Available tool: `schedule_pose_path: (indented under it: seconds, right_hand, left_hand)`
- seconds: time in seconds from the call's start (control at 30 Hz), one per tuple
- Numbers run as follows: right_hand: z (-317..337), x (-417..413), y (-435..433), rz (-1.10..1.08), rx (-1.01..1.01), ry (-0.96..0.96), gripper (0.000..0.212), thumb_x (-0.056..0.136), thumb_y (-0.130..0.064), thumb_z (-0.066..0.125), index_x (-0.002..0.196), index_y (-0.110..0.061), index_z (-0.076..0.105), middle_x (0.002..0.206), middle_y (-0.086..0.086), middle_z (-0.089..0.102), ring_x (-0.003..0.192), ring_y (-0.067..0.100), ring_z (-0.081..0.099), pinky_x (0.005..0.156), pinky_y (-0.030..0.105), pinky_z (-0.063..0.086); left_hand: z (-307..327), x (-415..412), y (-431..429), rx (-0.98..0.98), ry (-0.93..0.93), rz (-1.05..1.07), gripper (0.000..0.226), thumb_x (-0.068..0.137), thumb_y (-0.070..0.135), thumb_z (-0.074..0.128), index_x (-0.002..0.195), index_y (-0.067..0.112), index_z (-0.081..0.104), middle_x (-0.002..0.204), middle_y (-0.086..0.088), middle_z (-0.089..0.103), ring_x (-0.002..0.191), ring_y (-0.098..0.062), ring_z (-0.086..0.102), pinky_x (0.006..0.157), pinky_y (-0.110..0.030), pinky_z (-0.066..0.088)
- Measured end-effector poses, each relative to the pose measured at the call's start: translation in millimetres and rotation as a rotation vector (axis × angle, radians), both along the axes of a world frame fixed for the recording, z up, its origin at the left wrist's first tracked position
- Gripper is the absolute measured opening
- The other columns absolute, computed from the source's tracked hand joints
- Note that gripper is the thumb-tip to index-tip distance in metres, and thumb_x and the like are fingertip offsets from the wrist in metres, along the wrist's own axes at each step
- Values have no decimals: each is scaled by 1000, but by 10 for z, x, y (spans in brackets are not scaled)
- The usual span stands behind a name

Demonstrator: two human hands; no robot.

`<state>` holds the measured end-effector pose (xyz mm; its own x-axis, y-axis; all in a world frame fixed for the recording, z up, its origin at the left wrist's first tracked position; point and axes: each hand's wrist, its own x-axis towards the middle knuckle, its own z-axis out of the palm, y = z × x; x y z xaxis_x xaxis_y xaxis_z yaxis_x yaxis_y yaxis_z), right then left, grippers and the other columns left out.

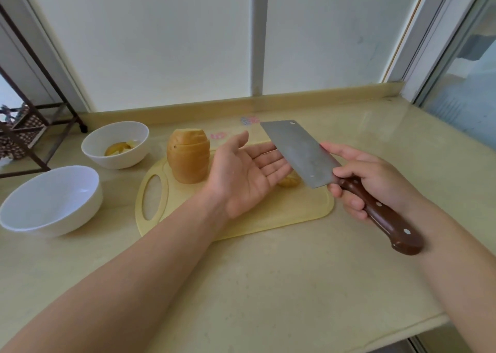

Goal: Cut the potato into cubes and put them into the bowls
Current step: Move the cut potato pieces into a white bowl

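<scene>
right hand [370, 180] gripped cleaver [300, 152] handle | left hand [247, 172] spread, palm up, above cutting board [268, 218] | potato [188, 159] stood upright on board

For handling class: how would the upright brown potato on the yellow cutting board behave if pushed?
The brown potato likely tips: it stands on end, taller than wide. Rounded sides suggest rolling. Slice lines hint at splitting.

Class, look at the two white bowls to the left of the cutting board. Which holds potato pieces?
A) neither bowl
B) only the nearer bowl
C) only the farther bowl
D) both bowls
C: yellow potato pieces lie in the farther bowl, while the nearer bowl shows only its bare white inside.
</scene>
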<state>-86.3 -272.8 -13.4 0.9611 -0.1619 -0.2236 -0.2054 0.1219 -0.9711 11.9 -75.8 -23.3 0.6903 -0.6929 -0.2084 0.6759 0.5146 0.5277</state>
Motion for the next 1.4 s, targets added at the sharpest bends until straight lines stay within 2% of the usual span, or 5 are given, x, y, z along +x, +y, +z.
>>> schedule_pose_path:
  seconds: [0.17, 0.3, 0.47, 0.7, 1.4]
  right_hand:
    - [98, -74, -214, -137, -123, -37, 56, 101, 3, 40, 147, -27, 52, 56, 15, 56, 31, 16, 42, 29, 22, 34]
    - [75, -134, -365, -149, -409, 38, 65, 98, 2, 48, 150, -37, 47, 64, 21, 65, 37, 23, 48, 36, 29, 42]
    - [27, -154, -397, -101, -480, 92, 68, 99, 4, 47, 152, -38, 44, 61, 20, 65, 36, 22, 49, 34, 28, 42]
    - [-15, -141, -403, -26, -450, 120, 67, 98, 5, 46, 151, -38, 46, 63, 21, 64, 36, 23, 48, 35, 29, 42]
    - [-156, -94, 41, 120, -574, 130, 69, 101, -7, 47, 150, -54, 36, 61, 8, 58, 42, 25, 54, 39, 29, 46]
  left_hand:
    - [-5, 63, 20, 317, -199, 262, 30, 97, 16, 46, 113, -4, 61, 97, -19, 73, 92, -30, 71, 83, -38, 56]
    - [-139, 37, 38, 971, -981, 378, 17, 89, 9, 60, 103, 14, 67, 90, -2, 71, 84, -15, 67, 76, -27, 57]
    - [-285, -41, -12, 1223, -1504, 236, 32, 84, 24, 68, 116, 18, 66, 101, 6, 64, 90, -9, 58, 77, -19, 45]
    - [-297, -26, -20, 1283, -1607, 214, 23, 87, 22, 68, 92, -1, 69, 90, -11, 70, 82, -25, 61, 80, -39, 49]
    - [-369, 2, -41, 1124, -1581, 358, 26, 82, 12, 76, 108, 11, 75, 102, -1, 74, 81, -1, 60, 73, 3, 36]
